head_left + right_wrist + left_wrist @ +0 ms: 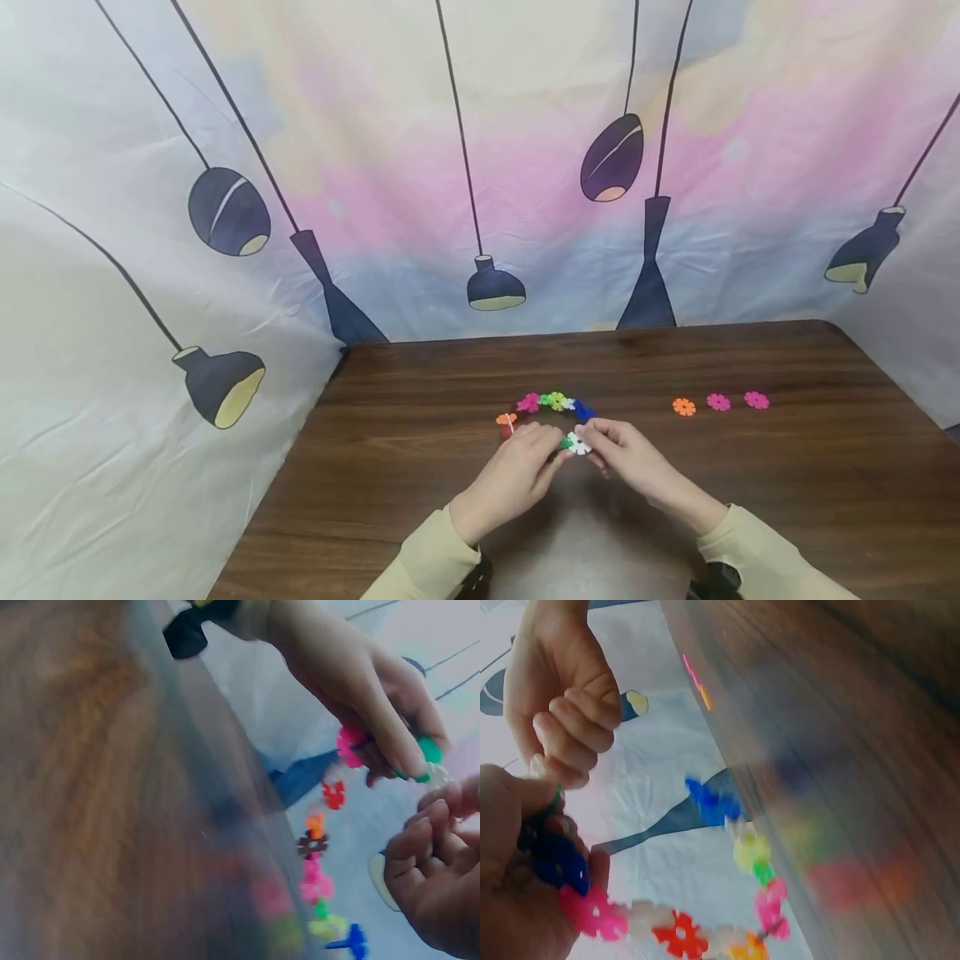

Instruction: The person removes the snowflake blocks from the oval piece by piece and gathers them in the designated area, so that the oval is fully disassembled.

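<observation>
My left hand (513,471) holds one end of a chain of interlocked plastic snowflake discs. In the left wrist view a blue disc (559,859) and a pink disc (596,915) come out beside its palm. My right hand (637,462) pinches a white snowflake disc (578,444), which meets a green disc (565,443) at the left fingertips. Beyond the hands the chain curves round through orange, pink and yellow-green (557,402) discs to a blue end piece (584,412). Fingers hide part of the chain and the exact joint between white and green.
On the right of the brown wooden table (810,483) lie a loose orange disc (684,407) and two pink discs, one nearer (717,402) and one farther right (757,400). A cloth backdrop (420,167) with printed lamps hangs behind the table.
</observation>
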### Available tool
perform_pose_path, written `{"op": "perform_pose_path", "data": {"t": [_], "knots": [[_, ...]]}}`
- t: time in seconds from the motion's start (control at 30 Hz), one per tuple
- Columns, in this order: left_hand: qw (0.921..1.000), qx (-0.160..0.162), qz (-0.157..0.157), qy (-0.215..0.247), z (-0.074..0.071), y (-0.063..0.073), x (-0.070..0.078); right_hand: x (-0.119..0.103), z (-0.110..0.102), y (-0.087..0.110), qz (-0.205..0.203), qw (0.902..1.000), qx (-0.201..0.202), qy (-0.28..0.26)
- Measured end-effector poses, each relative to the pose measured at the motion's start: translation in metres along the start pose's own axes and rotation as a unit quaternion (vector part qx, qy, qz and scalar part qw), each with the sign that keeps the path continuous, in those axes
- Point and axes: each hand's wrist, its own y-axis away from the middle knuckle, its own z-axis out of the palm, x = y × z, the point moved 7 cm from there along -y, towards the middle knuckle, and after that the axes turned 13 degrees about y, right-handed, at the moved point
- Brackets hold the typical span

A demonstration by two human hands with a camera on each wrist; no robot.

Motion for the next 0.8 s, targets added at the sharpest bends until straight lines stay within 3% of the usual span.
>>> {"op": "perform_pose_path", "data": {"t": [0.23, 0.37, 0.6, 0.8], "knots": [[0.9993, -0.022, 0.008, 0.031, 0.002, 0.000, -0.001, -0.004, -0.007, -0.001, -0.034, 0.9965, -0.042, 0.063], [0.9998, -0.009, -0.001, 0.016, 0.000, -0.001, -0.002, -0.005, -0.007, -0.003, -0.030, 0.9984, -0.012, 0.047], [0.9986, 0.036, -0.024, -0.032, -0.004, 0.000, -0.005, -0.004, 0.005, -0.001, -0.010, 0.9983, 0.046, -0.034], [0.9994, 0.018, -0.008, -0.029, -0.003, 0.001, -0.001, -0.004, -0.001, -0.001, -0.019, 0.9990, 0.039, 0.005]]}}
